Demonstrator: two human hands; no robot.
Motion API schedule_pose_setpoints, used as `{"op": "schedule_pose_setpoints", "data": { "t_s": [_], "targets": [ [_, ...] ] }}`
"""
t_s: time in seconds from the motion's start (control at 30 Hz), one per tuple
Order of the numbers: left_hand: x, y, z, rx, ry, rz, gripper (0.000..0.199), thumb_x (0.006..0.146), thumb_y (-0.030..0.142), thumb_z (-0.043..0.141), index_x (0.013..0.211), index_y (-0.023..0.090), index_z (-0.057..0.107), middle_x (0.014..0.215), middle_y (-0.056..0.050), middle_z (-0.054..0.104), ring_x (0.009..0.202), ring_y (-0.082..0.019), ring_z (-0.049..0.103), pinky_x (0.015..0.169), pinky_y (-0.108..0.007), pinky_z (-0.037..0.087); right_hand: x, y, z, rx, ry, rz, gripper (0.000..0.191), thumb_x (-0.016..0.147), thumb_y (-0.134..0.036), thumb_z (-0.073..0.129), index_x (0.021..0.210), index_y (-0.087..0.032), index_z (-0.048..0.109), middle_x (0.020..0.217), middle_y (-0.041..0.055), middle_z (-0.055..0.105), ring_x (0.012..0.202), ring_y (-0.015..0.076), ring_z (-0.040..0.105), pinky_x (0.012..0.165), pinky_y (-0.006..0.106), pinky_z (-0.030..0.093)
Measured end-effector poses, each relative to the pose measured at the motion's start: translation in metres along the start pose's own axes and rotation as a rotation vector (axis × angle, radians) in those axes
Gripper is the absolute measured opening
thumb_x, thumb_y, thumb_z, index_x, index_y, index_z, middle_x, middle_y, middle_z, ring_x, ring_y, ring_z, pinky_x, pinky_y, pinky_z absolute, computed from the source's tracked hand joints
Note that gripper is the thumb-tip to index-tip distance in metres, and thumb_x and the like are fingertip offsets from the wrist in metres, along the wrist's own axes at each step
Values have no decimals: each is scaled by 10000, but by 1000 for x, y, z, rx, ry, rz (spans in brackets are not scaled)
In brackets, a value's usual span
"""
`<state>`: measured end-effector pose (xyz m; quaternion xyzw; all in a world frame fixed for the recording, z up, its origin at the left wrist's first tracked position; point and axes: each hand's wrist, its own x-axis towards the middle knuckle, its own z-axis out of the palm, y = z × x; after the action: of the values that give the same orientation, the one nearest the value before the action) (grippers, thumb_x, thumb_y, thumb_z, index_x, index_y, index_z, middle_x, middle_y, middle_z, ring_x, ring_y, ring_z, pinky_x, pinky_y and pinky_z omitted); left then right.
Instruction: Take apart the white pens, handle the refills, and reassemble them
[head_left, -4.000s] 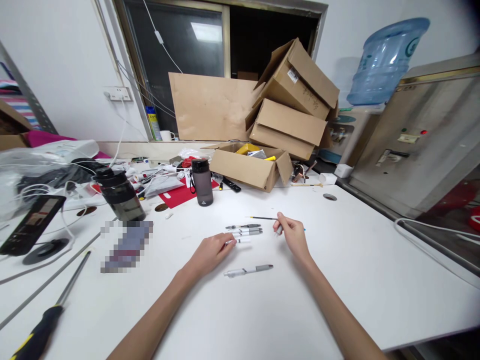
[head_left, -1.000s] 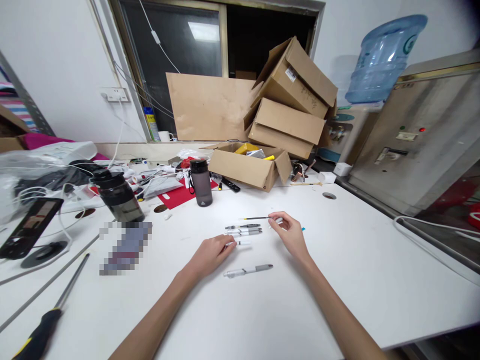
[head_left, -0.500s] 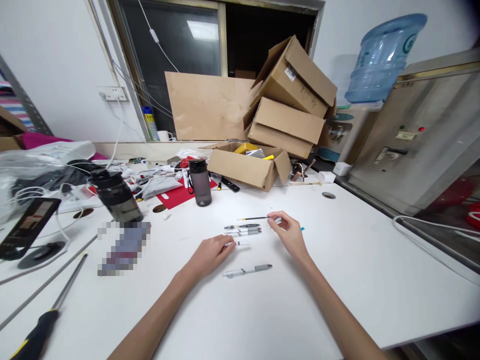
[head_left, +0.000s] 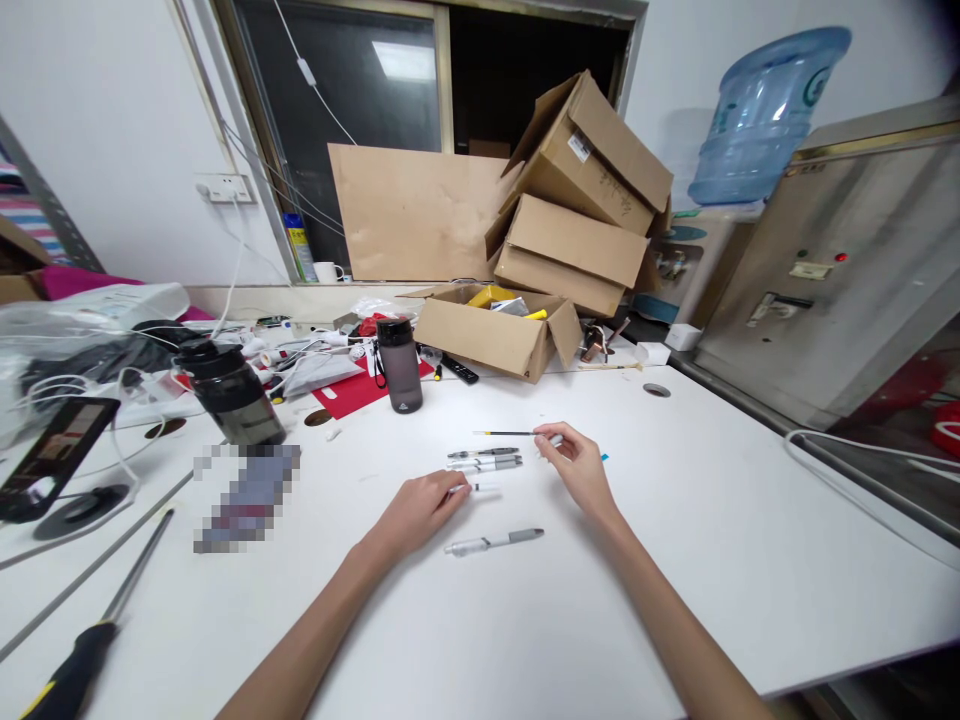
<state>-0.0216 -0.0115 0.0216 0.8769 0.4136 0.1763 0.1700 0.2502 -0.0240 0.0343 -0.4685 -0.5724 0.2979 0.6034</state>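
Observation:
My right hand (head_left: pixel 577 470) pinches a slim dark pen refill (head_left: pixel 506 433) with a yellow band, its tip pointing left above the table. A grey pen part (head_left: pixel 556 440) also sits among those fingers. Resting low over the table, my left hand (head_left: pixel 420 508) has its fingers closed on a clear pen barrel (head_left: pixel 486 487), whose right end sticks out. Just beyond it lie a grey-and-white pen (head_left: pixel 491 464) and a dark clear pen (head_left: pixel 484 452), side by side. Another grey-and-white pen (head_left: pixel 495 542) lies nearer to me, between my forearms.
A grey bottle (head_left: pixel 401 368) and a dark bottle (head_left: pixel 232 395) stand further back. Behind them are an open carton (head_left: pixel 484 337), a remote (head_left: pixel 459 369) and cable clutter. A screwdriver (head_left: pixel 135 570) lies at left. A metal cabinet (head_left: pixel 847 250) borders the right side.
The refill's tip has tilted slightly upward in my right hand. My left hand and the pens on the table have stayed in place.

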Motion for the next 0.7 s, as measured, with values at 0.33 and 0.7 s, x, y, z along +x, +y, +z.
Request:
{"op": "schedule_pose_setpoints", "data": {
  "t_s": [0.33,0.7],
  "targets": [
    [0,1,-1,5,2,-7,385,1074,434,313,997,255,646,1017,-24,721,937,-224,670,810,-307,446,2,4,-1,65,-2,32,260,846,-471,725,835,-211,712,822,32,669,711,175,593,687,300,485],
    [0,3,-3,7,3,-18,404,1069,444,312,977,241,649,993,-46,717,908,-236,669,771,-310,442,4,4,-2,107,25,69,348,867,-486,673,674,-198,645,702,29,627,660,163,534,647,288,446]
  ]
}}
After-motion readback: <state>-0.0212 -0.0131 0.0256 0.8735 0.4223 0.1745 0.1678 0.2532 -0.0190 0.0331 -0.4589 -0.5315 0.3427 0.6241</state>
